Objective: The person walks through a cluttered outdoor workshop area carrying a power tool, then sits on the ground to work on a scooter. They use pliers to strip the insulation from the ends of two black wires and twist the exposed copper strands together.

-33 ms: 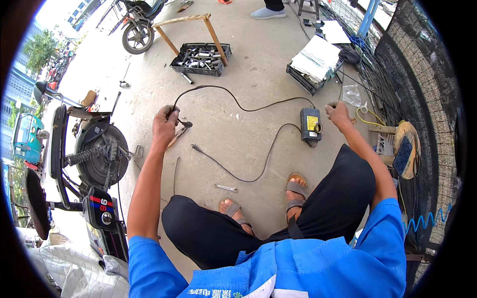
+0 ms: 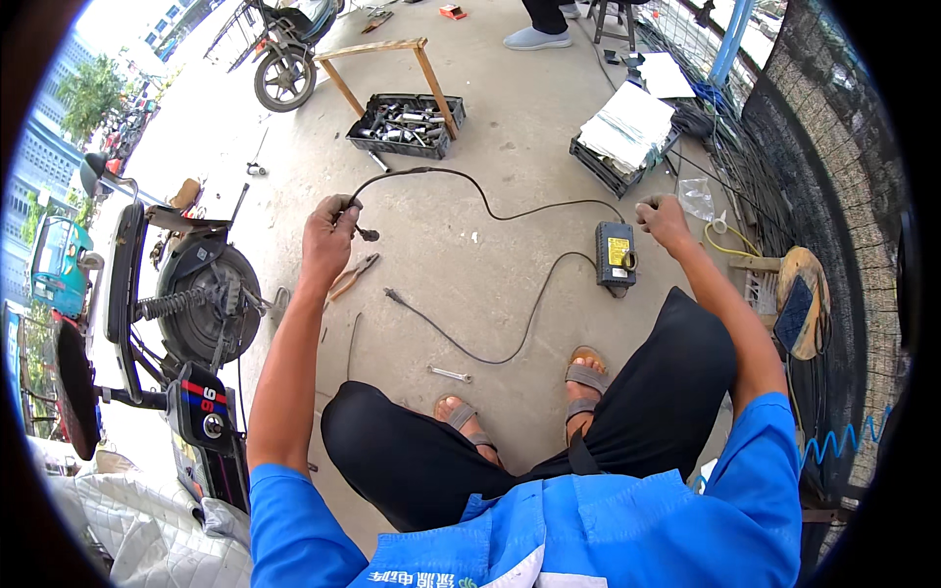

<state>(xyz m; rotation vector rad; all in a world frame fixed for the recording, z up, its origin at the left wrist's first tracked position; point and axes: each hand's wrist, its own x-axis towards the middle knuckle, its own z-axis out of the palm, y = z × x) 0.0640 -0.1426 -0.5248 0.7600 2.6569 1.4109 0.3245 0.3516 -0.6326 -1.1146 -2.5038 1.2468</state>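
Observation:
My left hand (image 2: 330,235) is closed round a black cable (image 2: 461,174) close to its end, and the dark plug (image 2: 369,235) pokes out beside my fingers. From there the cable arcs across the concrete to a charger box (image 2: 615,255), dark grey with a yellow label. A second lead (image 2: 520,343) runs from the box and ends in a small plug (image 2: 392,293) on the floor. Just right of the charger, my right hand (image 2: 667,221) is curled closed; whatever its fingers hold, if anything, is hidden. Pliers (image 2: 354,277) with orange handles lie below my left hand.
A small wrench (image 2: 450,374) lies near my feet. Farther off stand a black crate of metal parts (image 2: 400,149) with a wooden handle and a crate of papers (image 2: 600,169). An electric scooter (image 2: 203,304) stands at left, a wooden stool (image 2: 806,294) at right. Another person's shoe (image 2: 537,39) shows far away.
The plug by my left hand has moved away from the pliers' jaws, which now show uncovered. The view has shifted slightly; my right hand stays beside the charger.

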